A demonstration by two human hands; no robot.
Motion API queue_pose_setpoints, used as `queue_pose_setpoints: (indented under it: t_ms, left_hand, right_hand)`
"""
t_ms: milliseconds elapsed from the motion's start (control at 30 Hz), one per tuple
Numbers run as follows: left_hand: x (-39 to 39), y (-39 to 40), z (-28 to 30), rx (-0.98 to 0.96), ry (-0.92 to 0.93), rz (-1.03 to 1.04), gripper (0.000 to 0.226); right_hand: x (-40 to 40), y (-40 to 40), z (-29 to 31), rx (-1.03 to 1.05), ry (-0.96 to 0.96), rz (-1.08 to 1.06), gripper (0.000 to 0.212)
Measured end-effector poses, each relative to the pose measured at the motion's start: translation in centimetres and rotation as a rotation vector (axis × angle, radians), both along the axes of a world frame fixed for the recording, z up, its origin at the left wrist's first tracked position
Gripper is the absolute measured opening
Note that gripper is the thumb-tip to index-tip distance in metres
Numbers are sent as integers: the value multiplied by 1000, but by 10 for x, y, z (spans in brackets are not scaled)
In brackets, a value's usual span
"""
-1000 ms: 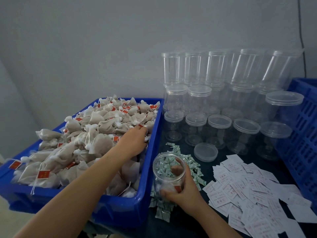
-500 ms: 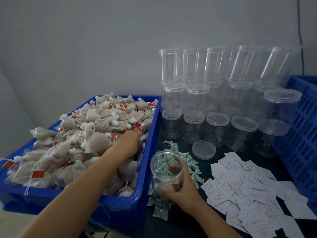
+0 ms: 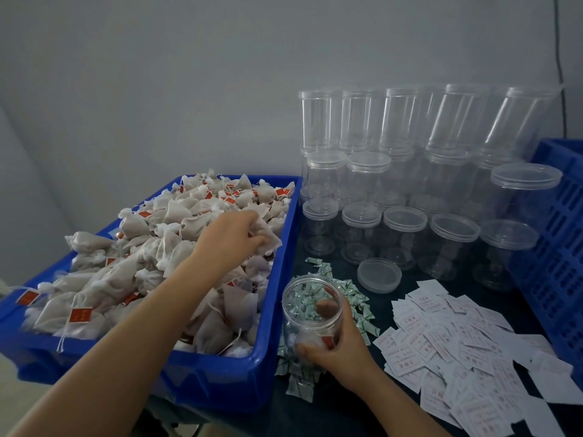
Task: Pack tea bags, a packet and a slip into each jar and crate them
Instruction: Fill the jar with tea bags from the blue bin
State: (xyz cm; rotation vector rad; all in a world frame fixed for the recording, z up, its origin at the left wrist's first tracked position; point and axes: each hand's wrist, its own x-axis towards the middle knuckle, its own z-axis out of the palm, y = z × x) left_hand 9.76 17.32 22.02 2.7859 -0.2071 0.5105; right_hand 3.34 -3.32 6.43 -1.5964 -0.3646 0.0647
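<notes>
While my left hand [image 3: 232, 238] pinches a tea bag [image 3: 263, 236] in the blue bin [image 3: 220, 376], right hand [image 3: 342, 348] fingers wrapped round the open jar [image 3: 310, 313], dark table [image 3: 344, 414], grey wall behind.

Tea bags [image 3: 151, 257] are gripped by the left hand [image 3: 230, 239] at ten o'clock — an open jar [image 3: 312, 313] is held by the right hand [image 3: 339, 348] at five.

**Plain grey wall behind a dark table**

You face a bare grey wall [image 3: 189, 74], evenly and softly lit, with no window in sight. A thin black cable [image 3: 559, 58] runs down the wall at its far right. Below the wall you have a dark table [image 3: 340, 414]. At the wall's lower left, a paler slanted surface [image 3: 19, 184] leans in.
</notes>
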Motion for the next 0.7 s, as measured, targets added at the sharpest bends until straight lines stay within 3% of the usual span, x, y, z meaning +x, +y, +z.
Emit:
queue_pose_setpoints:
  t_ms: [200, 467, 700]
  left_hand:
    - [-23, -15, 26, -84, 10, -135, 25]
    - [-39, -34, 19, -229, 186, -270, 25]
    - [-44, -43, -2, -111, 259, -307, 19]
  right_hand:
    - [0, 0, 1, 1, 8, 3, 97]
    - [3, 0, -4, -25, -10, -20, 99]
    - [5, 1, -7, 3, -21, -20, 99]
